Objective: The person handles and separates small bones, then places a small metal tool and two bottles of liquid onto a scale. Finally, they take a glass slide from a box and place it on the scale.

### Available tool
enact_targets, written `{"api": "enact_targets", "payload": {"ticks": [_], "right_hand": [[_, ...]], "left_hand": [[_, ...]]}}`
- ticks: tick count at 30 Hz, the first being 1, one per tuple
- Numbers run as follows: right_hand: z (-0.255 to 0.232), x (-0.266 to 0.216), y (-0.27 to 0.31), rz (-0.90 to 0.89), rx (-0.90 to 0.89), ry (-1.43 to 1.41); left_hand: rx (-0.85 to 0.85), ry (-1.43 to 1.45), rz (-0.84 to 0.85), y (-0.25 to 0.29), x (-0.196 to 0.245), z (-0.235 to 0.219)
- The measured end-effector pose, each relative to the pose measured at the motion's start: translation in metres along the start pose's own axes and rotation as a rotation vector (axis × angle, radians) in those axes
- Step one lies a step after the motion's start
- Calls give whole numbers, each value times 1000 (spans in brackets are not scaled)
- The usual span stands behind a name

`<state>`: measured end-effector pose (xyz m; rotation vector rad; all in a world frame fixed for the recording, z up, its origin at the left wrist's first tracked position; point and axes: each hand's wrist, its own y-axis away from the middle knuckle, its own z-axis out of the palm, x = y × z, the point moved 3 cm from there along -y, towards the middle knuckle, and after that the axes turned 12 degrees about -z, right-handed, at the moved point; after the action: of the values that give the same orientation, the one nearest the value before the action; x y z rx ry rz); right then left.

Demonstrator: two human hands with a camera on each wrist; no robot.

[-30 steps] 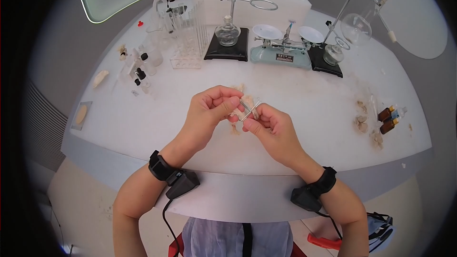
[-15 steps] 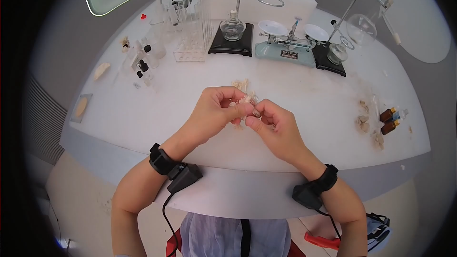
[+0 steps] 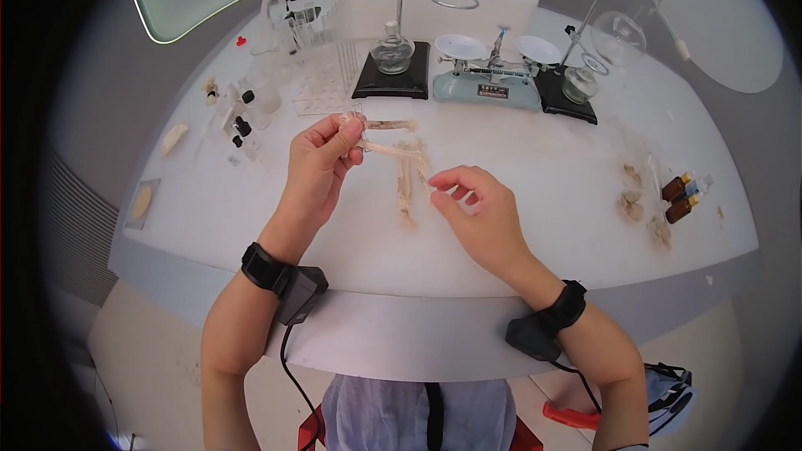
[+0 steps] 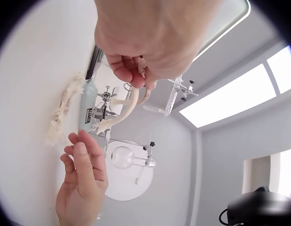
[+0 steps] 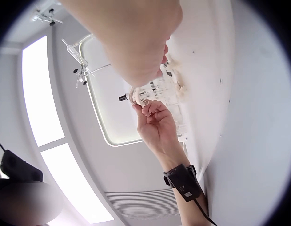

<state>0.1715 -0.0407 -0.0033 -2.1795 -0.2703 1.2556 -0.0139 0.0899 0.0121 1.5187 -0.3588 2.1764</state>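
My left hand pinches a folded cream cotton wick between thumb and fingers. Its two frayed ends stick out to the right, one pale and one browner. A thin metal wire clip shows at those fingertips. In the left wrist view the pale end of the wick hangs in a curve. My right hand has its fingers loosely bent with nothing between them, fingertips beside the wicks. More frayed wicks lie on the white table just left of it.
Along the back stand a test tube rack, a spirit lamp on a black stand base, and a balance. Dropper bottles are at left; brown bottles and dry beige scraps at right.
Both hands were together over the wick bundle. The left hand has moved away up and left with the wick and clip; the right has let go. Loose wicks on the table are now uncovered.
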Motion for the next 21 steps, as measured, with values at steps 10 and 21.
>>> {"api": "enact_targets", "payload": {"ticks": [10, 21], "right_hand": [[6, 2, 6, -112, -176, 231], [-5, -16, -3, -212, 14, -55]], "left_hand": [[22, -2, 48, 2, 3, 0], [-228, -334, -92, 28, -8, 40]]}}
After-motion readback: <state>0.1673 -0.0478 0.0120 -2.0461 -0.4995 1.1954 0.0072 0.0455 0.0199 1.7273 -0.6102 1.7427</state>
